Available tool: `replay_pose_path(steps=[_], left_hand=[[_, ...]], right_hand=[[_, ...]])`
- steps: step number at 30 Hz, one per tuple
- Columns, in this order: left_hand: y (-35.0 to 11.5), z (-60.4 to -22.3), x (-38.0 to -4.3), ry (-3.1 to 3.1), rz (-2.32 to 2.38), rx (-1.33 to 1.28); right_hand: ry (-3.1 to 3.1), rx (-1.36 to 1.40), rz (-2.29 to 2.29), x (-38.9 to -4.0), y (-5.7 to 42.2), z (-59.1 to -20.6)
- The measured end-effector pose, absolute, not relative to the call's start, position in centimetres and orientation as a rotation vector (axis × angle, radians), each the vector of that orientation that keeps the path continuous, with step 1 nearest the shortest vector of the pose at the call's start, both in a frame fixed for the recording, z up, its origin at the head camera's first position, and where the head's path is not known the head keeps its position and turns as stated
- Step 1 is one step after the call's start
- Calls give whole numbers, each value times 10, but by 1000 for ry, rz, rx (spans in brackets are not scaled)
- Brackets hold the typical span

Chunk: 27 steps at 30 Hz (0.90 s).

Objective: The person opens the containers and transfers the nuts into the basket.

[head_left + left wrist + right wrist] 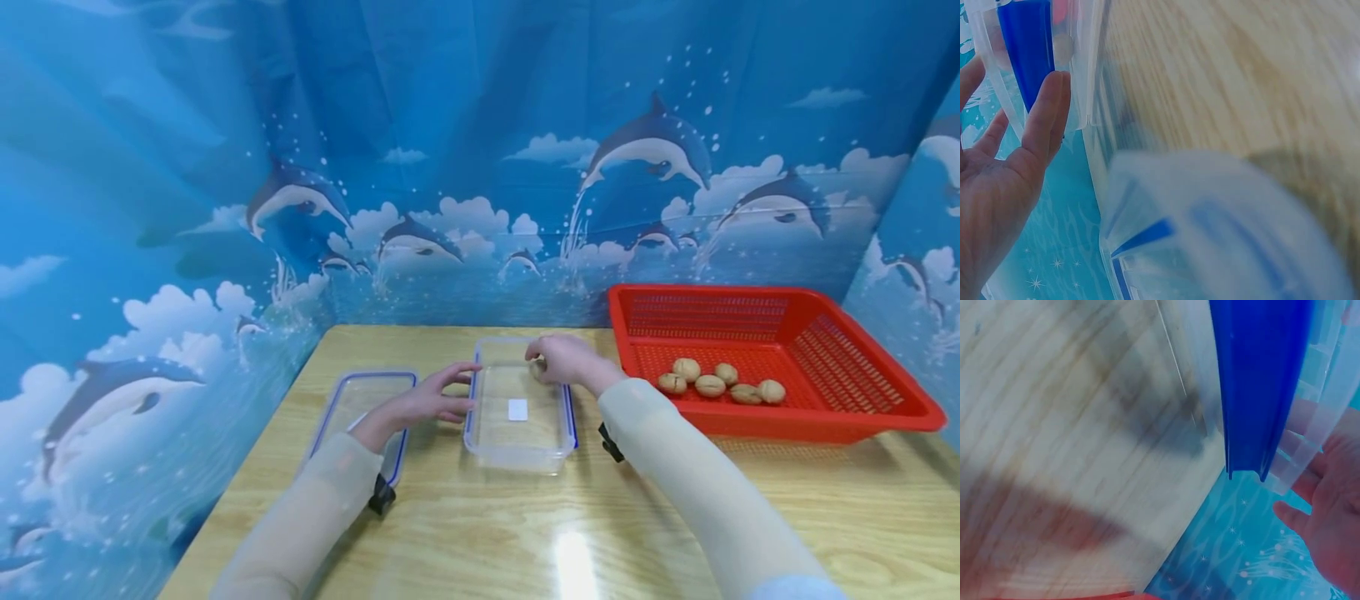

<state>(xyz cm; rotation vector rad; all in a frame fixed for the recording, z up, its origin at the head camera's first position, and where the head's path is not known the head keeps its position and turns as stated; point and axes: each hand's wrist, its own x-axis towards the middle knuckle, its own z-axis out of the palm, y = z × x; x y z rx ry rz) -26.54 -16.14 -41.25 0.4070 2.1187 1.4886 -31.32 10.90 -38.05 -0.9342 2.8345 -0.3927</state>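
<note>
A clear plastic food container with blue clips along its sides stands without a lid on the table, a small white label on its floor. My right hand reaches over the right wall near the far corner and pinches a walnut low inside. Through the clear wall, that walnut also shows in the left wrist view as a pale round shape. At the container's left side is my left hand, fingers spread and loosely bent, fingertips right at the wall and its blue clip.
A clear lid with a blue border lies on the table to the left, partly under my left forearm. To the right stands a red plastic basket with several walnuts. A blue dolphin-print curtain hangs behind the wooden table.
</note>
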Motion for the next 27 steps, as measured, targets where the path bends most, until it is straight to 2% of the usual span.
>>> replay_pose_path(steps=[15,27], left_hand=[[-163,-415,-267,2081,1518,452],[-163,-413,-265,2075,1510,457]], right_hand=[[2748,-1091,-420,-311,87,-395],[2669,-1050,-557,-307,76,-400]])
